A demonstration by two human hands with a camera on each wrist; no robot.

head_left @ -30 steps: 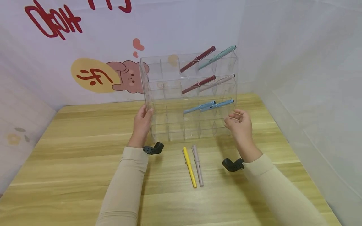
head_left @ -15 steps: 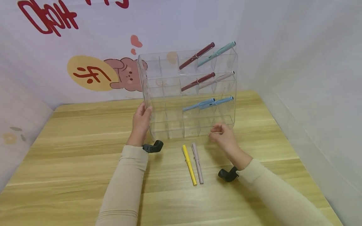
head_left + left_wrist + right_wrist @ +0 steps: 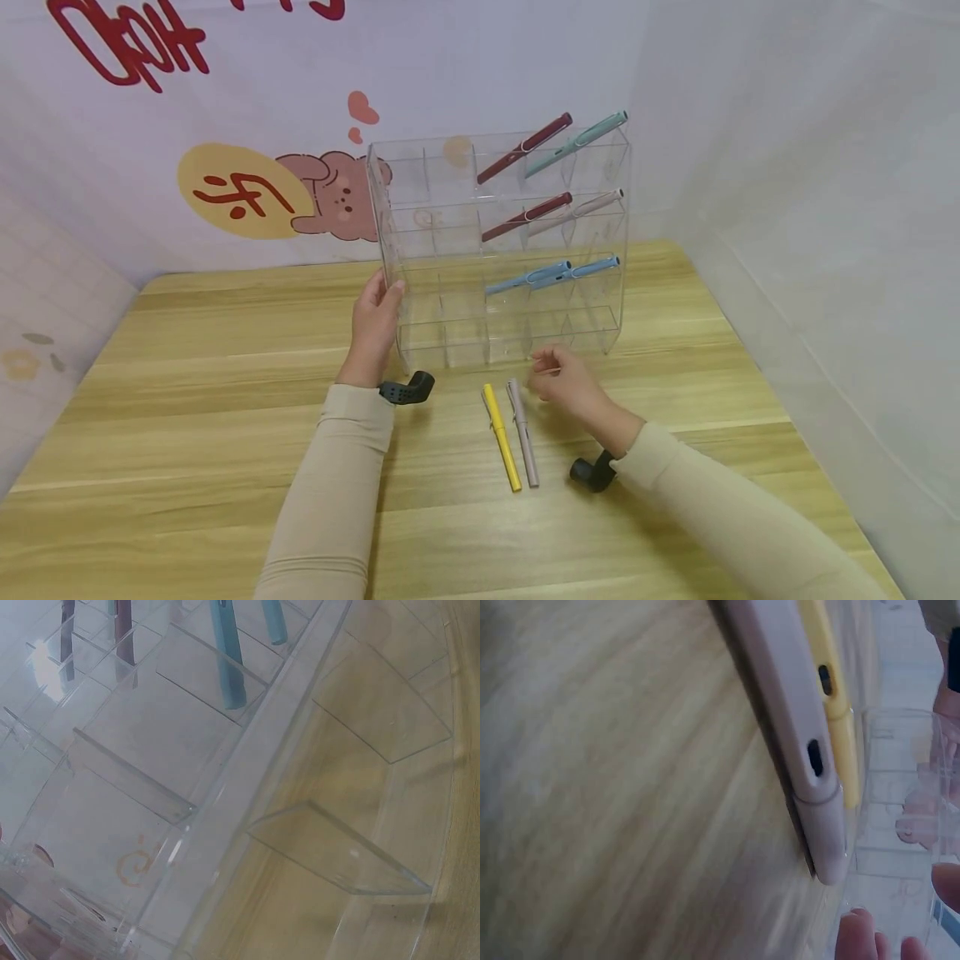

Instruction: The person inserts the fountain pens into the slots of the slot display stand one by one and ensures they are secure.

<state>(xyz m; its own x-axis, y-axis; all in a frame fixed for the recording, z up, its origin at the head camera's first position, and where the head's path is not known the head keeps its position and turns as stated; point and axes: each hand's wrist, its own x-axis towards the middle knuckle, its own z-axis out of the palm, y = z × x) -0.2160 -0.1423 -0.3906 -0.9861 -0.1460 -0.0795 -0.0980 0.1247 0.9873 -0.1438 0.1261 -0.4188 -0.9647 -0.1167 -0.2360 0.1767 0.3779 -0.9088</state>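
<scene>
My left hand [image 3: 375, 325] grips the left side of a clear acrylic pen rack [image 3: 459, 242], thumb in front. The rack stands upright on the table, with tiers split by dividers. Below it, a yellow pen [image 3: 501, 437] and a greyish-pink pen [image 3: 524, 433] lie side by side. My right hand [image 3: 570, 387] hovers beside the greyish-pink pen's upper end, holding nothing. In the right wrist view its fingertips [image 3: 855, 934] and thumb are apart, beyond the tip of the greyish-pink pen [image 3: 791, 712].
Leaning in the rack's middle and right columns are two dark red pens [image 3: 525, 150], a teal pen [image 3: 577, 143], a pale pink pen [image 3: 577, 214] and two blue pens [image 3: 577, 273]. A printed cloth [image 3: 525, 50] hangs behind the wooden table [image 3: 187, 433]; a white cloth [image 3: 825, 208] hangs at right.
My right hand has moved from the rack's lower right side down and left to the greyish-pink pen. The left hand keeps its grip on the rack, and the two loose pens lie as before.
</scene>
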